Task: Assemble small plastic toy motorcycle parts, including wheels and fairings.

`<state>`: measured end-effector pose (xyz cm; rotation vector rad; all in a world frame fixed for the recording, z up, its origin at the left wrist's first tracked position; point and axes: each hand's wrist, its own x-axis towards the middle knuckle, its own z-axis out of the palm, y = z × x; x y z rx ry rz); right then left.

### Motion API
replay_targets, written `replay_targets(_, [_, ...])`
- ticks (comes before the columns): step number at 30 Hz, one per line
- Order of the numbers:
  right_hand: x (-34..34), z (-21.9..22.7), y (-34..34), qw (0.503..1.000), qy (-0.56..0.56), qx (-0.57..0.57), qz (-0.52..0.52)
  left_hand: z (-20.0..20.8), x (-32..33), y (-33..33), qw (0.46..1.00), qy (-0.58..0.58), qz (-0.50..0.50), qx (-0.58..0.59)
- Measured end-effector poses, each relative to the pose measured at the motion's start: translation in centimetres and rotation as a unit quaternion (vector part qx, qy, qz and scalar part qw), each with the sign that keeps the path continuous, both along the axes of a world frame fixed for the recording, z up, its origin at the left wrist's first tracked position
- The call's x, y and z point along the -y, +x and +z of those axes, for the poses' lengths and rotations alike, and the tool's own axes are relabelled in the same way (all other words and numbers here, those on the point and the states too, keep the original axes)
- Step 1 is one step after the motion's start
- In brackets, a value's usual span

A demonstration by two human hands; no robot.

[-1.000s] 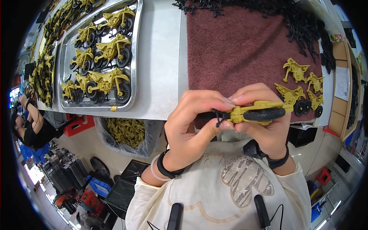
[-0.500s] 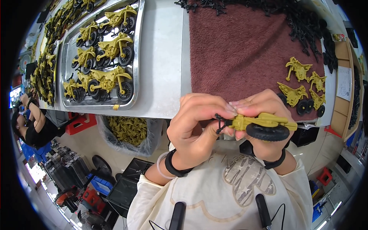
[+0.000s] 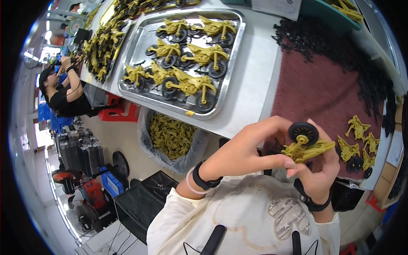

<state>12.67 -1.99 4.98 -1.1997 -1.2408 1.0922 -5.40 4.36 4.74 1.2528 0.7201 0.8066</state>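
Toy motorbike (image 3: pixel 297 153) gripped from both sides

The left hand (image 3: pixel 259 146), half-curled, grasps it with the thumb along its near side; the right hand (image 3: pixel 323 174) curls around the other end. It is held at the maroon cloth's (image 3: pixel 314 89) near edge. Half a second ago a wheel showed edge-on; now a wheel's (image 3: pixel 309 131) spoked face shows on top.

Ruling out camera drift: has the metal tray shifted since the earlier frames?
No. The metal tray appears further right only because the view turned; against the white table and brown towel, it keeps its place.
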Motion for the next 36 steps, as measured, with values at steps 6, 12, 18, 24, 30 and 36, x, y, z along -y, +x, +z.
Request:
replay_targets(6, [-0.5, 0.4, -0.2, 0.999, 0.036, -0.014, -0.008, 2.3, -2.1, -4.8, 0.97, 0.199, 0.08, -0.116])
replay_targets(12, [-0.6, 0.0, 1.7, 0.993, 0.032, 0.11, 0.037, 4.0, -10.2, -19.0, 0.852, 0.185, 0.484, -0.073])
replay_targets(18, [-0.5, 0.6, 1.0, 0.991, 0.032, 0.114, 0.057, 0.9, -15.7, -26.5, 0.845, 0.064, 0.433, -0.308])
replay_targets(24, [-0.5, 0.6, 0.8, 0.99, 0.037, 0.118, 0.07, -1.1, -18.0, -27.8, 0.667, 0.159, 0.327, -0.65])
replay_targets(30, [-0.7, 0.6, 0.6, 0.983, 0.063, 0.147, 0.092, -0.4, -18.2, -27.9, 0.719, 0.112, 0.338, -0.597])
replay_targets(36, [-0.5, 1.0, 1.3, 0.976, 0.07, 0.191, 0.076, 6.3, -18.1, -27.6, 0.62, 0.354, 0.286, -0.639])
